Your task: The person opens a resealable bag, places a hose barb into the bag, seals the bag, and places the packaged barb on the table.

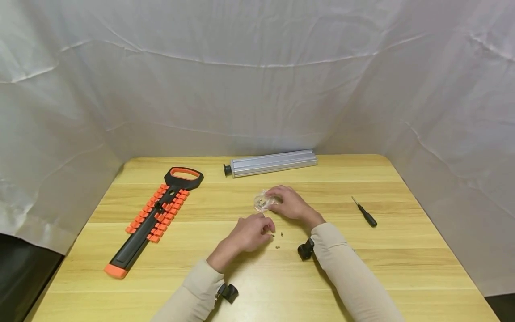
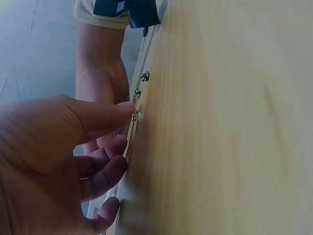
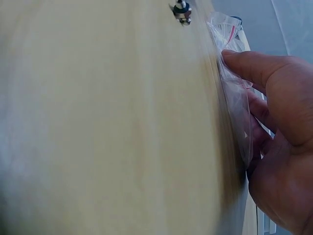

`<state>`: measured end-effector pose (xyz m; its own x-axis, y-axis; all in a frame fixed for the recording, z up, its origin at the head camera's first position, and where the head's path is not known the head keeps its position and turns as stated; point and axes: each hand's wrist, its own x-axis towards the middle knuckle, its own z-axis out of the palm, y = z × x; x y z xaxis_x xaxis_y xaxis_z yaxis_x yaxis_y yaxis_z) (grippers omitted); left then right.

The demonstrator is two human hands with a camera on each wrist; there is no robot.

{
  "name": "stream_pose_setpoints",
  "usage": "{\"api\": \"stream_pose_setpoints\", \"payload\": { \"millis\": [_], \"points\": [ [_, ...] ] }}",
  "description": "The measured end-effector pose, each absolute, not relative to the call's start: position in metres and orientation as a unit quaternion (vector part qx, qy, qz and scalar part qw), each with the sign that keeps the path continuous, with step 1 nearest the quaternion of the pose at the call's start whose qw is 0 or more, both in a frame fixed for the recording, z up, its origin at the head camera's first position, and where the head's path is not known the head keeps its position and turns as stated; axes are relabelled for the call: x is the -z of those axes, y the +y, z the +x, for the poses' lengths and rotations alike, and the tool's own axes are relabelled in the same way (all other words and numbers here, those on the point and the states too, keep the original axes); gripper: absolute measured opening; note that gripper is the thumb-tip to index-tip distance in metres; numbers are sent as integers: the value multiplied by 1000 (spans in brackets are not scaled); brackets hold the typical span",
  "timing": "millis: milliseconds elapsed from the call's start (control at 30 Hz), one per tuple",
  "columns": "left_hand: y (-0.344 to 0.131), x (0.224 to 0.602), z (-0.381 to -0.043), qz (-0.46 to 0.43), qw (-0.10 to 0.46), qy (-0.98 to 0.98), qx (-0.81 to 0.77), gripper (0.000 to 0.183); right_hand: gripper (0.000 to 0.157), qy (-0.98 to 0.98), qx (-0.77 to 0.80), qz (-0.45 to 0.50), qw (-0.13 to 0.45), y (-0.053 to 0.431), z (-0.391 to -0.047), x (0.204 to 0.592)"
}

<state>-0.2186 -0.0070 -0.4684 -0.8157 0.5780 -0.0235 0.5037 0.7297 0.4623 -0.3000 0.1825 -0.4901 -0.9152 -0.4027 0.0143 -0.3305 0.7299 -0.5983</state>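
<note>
Over the middle of the table, my left hand [image 1: 251, 232] has its thumb and index finger at a small metal screw [image 2: 135, 116], pinching it close to the wood; the index finger is mostly hidden behind the thumb in the left wrist view. Two more such screws lie beside it, one screw [image 1: 281, 234] farther off and another screw [image 1: 277, 247] nearer the front. My right hand [image 1: 290, 203] grips a clear plastic zip bag [image 3: 234, 88] between thumb and fingers. Small metal parts [image 1: 260, 202] show inside the bag.
An orange and black rack [image 1: 138, 237] with rows of clips lies at the left. Behind the hands is a silver aluminium profile [image 1: 275, 163] with a black knob [image 1: 227, 170]. A black-handled screwdriver [image 1: 367, 216] lies at the right. Pale curtains [image 1: 257, 98] enclose the wooden table [image 1: 402, 268].
</note>
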Motion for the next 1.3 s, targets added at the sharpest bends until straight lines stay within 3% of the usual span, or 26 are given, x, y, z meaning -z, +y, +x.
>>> {"api": "stream_pose_setpoints", "payload": {
  "millis": [633, 1000, 1300],
  "points": [
    [-2, 469, -215, 291, 85, 930, -206, 2, 45, 929, 305, -202, 58, 182, -299, 490],
    [-5, 473, -217, 271, 86, 935, -209, 8, 45, 928, 310, -201, 57, 182, -301, 492],
    [-18, 472, -235, 223, 45, 928, -294, 9, 45, 927, 311, -204, 56, 182, -301, 491]
  ]
}}
